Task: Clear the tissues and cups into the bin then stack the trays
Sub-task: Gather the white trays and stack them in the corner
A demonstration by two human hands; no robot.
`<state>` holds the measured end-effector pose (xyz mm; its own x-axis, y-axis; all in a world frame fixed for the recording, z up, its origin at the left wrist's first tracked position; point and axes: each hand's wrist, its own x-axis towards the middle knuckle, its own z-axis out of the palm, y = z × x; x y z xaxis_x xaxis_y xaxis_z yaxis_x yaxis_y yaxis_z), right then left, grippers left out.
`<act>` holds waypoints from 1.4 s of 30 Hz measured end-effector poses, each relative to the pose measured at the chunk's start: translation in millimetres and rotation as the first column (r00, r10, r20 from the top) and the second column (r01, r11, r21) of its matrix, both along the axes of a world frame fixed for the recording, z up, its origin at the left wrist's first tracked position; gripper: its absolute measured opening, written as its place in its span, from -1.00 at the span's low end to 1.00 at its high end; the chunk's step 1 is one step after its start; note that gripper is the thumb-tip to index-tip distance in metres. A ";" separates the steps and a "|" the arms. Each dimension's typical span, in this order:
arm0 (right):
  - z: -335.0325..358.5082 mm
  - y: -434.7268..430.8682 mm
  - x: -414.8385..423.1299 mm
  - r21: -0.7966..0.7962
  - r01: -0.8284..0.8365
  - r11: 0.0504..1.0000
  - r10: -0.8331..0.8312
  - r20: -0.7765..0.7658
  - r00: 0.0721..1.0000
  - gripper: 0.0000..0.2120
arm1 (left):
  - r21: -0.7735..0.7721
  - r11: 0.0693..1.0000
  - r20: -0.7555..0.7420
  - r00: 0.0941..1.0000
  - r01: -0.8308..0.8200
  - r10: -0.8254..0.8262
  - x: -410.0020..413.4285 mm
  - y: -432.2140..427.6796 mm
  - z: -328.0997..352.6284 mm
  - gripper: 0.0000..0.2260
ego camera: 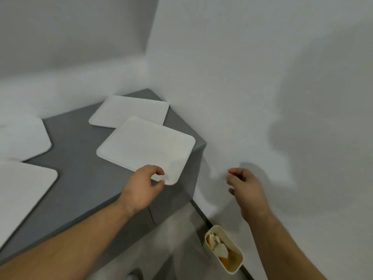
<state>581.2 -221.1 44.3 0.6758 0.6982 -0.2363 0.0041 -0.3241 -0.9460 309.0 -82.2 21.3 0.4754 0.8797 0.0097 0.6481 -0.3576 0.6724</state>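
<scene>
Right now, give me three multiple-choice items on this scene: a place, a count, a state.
1. Where is the bin? A on a tray; B on the floor by the wall; C on a chair.
2. How many white trays show? A one; B four; C seven.
3. The left hand: A pinches the nearest tray at its corner; B holds a cup; C lies flat.
Answers: B, it stands below the table edge; B, four lie on the grey top; A, thumb and finger pinch that corner.

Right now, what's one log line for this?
left hand: pinches white tray corner | right hand: holds nothing | bin: on floor, rubbish inside | other trays: three, not stacked, on grey table
</scene>
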 end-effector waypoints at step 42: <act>-48.9 336.4 -514.2 -0.442 -0.811 0.383 0.912 0.319 0.257 -0.01 | -0.205 0.107 -0.238 0.155 -0.973 0.959 -515.5 -5.2 -63.2 0.10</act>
<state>66.9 115.3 -4.6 -0.2685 0.9183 -0.2907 0.7610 0.0172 -0.6486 -206.4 -87.5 -41.9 -0.7839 0.5520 -0.2842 0.3336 0.7605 0.5571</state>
